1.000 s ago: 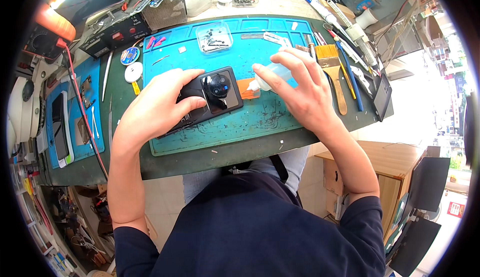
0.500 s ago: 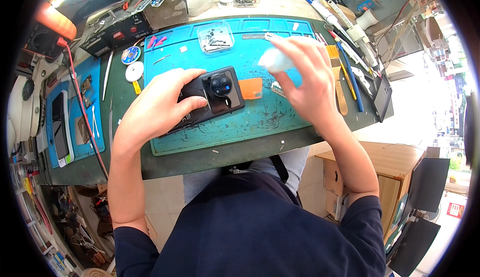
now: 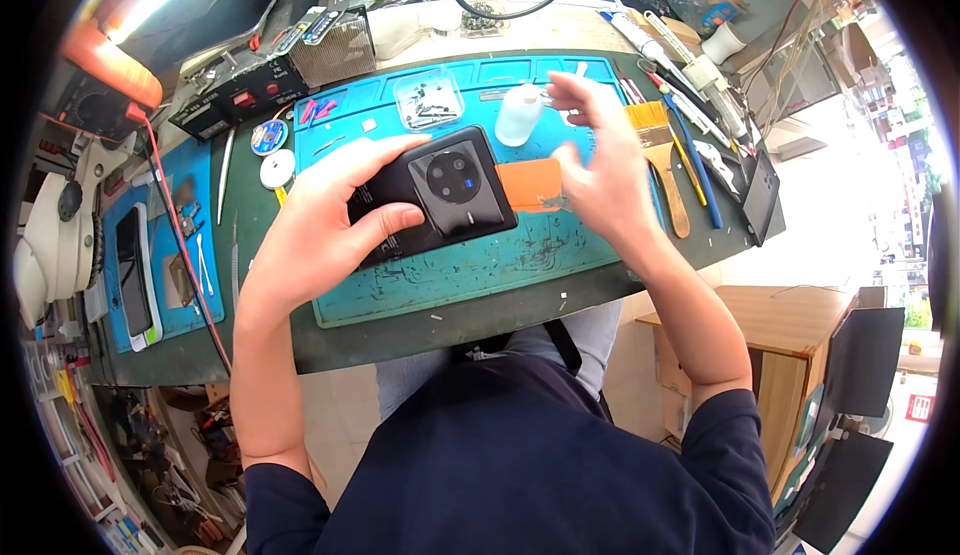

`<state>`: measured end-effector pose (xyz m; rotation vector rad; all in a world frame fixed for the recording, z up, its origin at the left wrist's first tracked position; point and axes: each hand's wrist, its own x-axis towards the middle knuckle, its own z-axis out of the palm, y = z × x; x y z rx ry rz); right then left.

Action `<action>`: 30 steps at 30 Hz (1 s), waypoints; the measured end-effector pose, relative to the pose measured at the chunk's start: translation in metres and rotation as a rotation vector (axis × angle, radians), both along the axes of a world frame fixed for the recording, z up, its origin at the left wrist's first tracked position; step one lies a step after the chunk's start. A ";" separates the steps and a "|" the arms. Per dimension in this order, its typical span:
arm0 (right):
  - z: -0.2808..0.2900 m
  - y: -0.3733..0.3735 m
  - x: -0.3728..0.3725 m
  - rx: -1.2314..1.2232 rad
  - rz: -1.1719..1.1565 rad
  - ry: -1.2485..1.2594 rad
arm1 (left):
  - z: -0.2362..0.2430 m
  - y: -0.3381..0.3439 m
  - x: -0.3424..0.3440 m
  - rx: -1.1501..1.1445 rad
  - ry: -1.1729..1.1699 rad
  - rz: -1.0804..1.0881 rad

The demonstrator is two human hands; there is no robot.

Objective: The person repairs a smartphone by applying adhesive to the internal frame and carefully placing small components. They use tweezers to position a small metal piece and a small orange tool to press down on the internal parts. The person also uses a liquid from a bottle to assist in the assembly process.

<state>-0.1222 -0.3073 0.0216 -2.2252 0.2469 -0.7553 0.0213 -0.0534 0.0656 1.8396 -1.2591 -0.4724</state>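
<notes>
A black smartphone (image 3: 440, 225) with its back and camera block facing up is gripped in my left hand (image 3: 325, 220), thumb across the back and fingers over the far edge. From its right end sticks out a thin orange card (image 3: 530, 183); whether it is wedged into the phone or just beside it I cannot tell. A small translucent white bottle (image 3: 517, 120) stands on the blue mat (image 3: 400, 300) behind the card. My right hand (image 3: 610, 175) hovers by the card's right end, fingers apart and holding nothing.
A clear box (image 3: 429, 100) of small parts stands at the mat's back. Brush (image 3: 665, 170), pens and tools lie along the right. On the left are solder spools (image 3: 278, 169), an orange multimeter (image 3: 105, 85), a red cable (image 3: 178, 220) and another phone (image 3: 137, 275).
My right hand has let go of the bottle, now standing on the mat, and has opened its fingers. The phone in my left hand appears slightly nearer and further right.
</notes>
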 end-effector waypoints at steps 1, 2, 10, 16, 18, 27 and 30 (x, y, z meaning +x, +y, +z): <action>0.008 0.001 -0.007 0.085 0.009 -0.024 | 0.001 -0.002 -0.001 0.020 -0.093 0.022; 0.015 0.004 -0.012 0.250 0.069 -0.012 | 0.001 -0.002 -0.003 0.044 -0.185 0.045; 0.014 0.021 -0.026 -0.159 0.275 0.321 | -0.011 -0.013 -0.019 0.038 -0.629 0.074; 0.013 0.012 -0.019 -0.345 0.388 0.299 | -0.012 -0.015 -0.020 0.033 -0.674 0.065; 0.012 0.011 -0.016 -0.364 0.415 0.286 | -0.012 -0.016 -0.019 0.036 -0.665 0.058; 0.010 0.003 -0.009 -0.267 0.505 0.299 | -0.013 -0.016 -0.019 0.047 -0.673 0.066; 0.011 0.001 -0.008 -0.253 0.529 0.343 | -0.013 -0.017 -0.019 0.065 -0.661 0.067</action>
